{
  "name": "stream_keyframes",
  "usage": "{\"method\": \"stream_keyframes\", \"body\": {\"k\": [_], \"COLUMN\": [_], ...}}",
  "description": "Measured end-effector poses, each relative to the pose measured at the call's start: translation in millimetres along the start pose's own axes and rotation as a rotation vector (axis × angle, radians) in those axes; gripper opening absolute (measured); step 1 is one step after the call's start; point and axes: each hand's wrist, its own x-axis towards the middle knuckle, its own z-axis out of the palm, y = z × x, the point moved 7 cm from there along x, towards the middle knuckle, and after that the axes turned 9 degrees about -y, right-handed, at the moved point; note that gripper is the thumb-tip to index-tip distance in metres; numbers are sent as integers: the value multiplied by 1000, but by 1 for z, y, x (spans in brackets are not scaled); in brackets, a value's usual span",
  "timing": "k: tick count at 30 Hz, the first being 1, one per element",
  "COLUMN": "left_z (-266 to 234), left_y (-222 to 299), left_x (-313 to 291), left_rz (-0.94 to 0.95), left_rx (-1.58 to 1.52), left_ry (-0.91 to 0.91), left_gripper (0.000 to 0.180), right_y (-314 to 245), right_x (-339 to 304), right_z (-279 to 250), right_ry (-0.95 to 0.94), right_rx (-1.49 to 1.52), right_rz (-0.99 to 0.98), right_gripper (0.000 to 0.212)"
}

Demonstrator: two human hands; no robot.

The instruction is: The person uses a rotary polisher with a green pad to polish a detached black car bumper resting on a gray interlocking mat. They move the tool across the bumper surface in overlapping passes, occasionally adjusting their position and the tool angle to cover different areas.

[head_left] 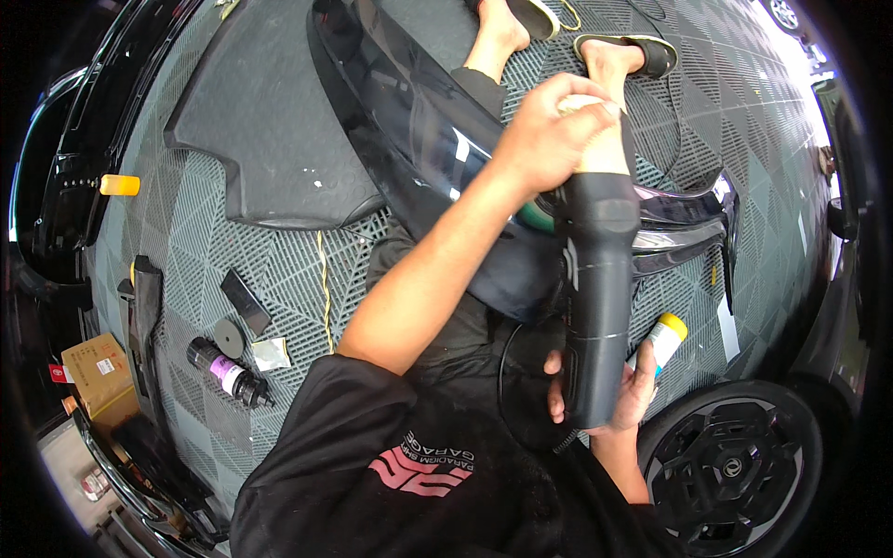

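Bright, diffuse illumination, strongest beyond the far right edge of the floor (767, 139), where detail washes out to white. Glare streaks the glossy panel (414, 130); the matte polisher (600, 288) shows a faint sheen. Along the floor's left edge, the car (88, 158) is dim. Fisheye curvature bends outlines peripherally; black vignetting fills the corners.

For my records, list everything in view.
Power tool: one, black, centre
Glossy panel: one, black, upper centre
Mat: one, grey, upper left
Purple-labelled bottle: one, black, lower left
Yellow-capped bottle: one, white, right
Disc: one, grey, left
Flat rectangle: one, black, left
Pouch: one, pale, left
Box: one, brown, left
Block: one, orange, upper left
Wheel: one, black, lower right
Trim: count unclear, silver, right
Sandals: two, black, top
Left grip: one, bare, tool's top
Right grip: one, bare, tool's bottom
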Motion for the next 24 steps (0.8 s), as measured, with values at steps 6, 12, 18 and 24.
{"method": "stream_keyframes", "body": {"k": [6,12,18,24], "left_z": [-54,-90,-135,-151], "left_y": [29,48,62,66], "left_x": [-8,-26,-37,-43], "left_rz": [20,-33,-36,-37], "left_rx": [-103,-203,-127,-109], "left_ry": [0,-15,126,179], "left_gripper": [29,32,33,31], "right_y": [22,51,54,50], "right_x": [42,69,97,104], "right_z": [29,55,66,67], "right_ry": [-125,-171,-179,-174], "right_rx": [-78,-18,-57,-113], "right_rz": [143,264,304,326], "right_gripper": [86,64,76,82]}}
